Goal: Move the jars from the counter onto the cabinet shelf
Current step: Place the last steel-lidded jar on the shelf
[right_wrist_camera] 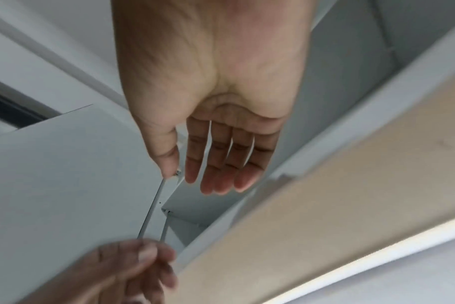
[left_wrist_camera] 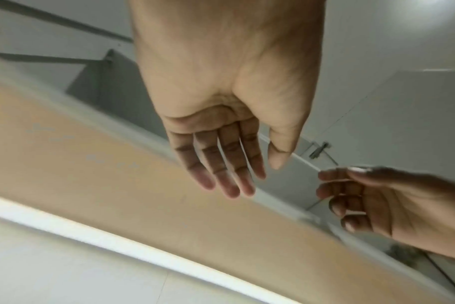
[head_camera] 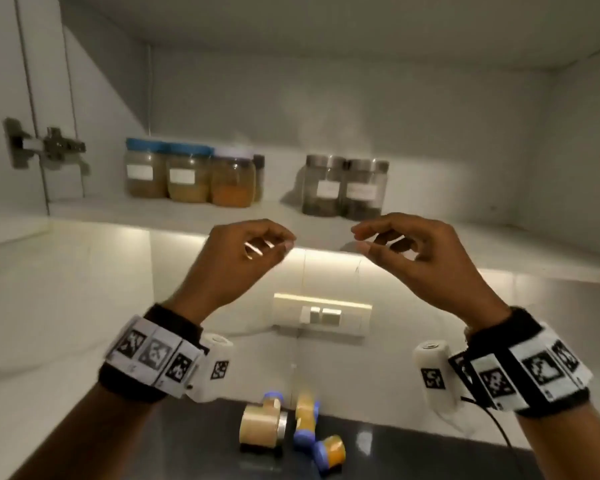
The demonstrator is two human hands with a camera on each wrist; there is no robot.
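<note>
Both my hands hang empty in the air just below the front edge of the cabinet shelf [head_camera: 174, 211]. My left hand [head_camera: 253, 244] and right hand [head_camera: 392, 244] have loosely bent fingers and hold nothing; the wrist views show the left hand [left_wrist_camera: 237, 164] and right hand [right_wrist_camera: 208, 162] with fingers nearly straight. On the shelf stand three blue-lidded jars [head_camera: 187, 174] at left and a pair of dark-lidded jars [head_camera: 343, 188] to their right. Down on the dark counter [head_camera: 413, 455] stand several small jars: a tan one [head_camera: 260, 426] and blue-capped yellow ones [head_camera: 305, 420], [head_camera: 329, 452].
The cabinet door is swung open at left, its hinge [head_camera: 45, 143] showing. A wall switch plate [head_camera: 321, 315] sits on the backsplash below a lit strip under the cabinet. The right part of the shelf [head_camera: 492, 233] holds nothing. A cable [head_camera: 499, 434] trails from my right wrist.
</note>
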